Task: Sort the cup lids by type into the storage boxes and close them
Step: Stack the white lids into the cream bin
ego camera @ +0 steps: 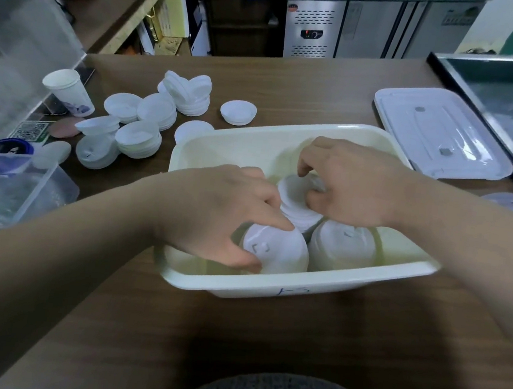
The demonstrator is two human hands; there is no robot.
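Cream storage box (271,290) sits open at centre of the desk (235,333); three stacks of white cup lids stand inside it. Left hand (216,212) curls round the near-left lid stack (277,253), thumb low, forefinger on top; right hand (353,185) pinches the central lid stack (298,204) with bent fingers; near-right lid stack (344,246) stands just beside both, unheld. Clear container (14,190) at 9 o'clock from the box, well apart. Loose lid stacks (149,121) clustered on the desk at 10 o'clock; paper cup (67,91) upright beyond them. Box cover (442,134) lies flat at 2 o'clock, near the box rim.
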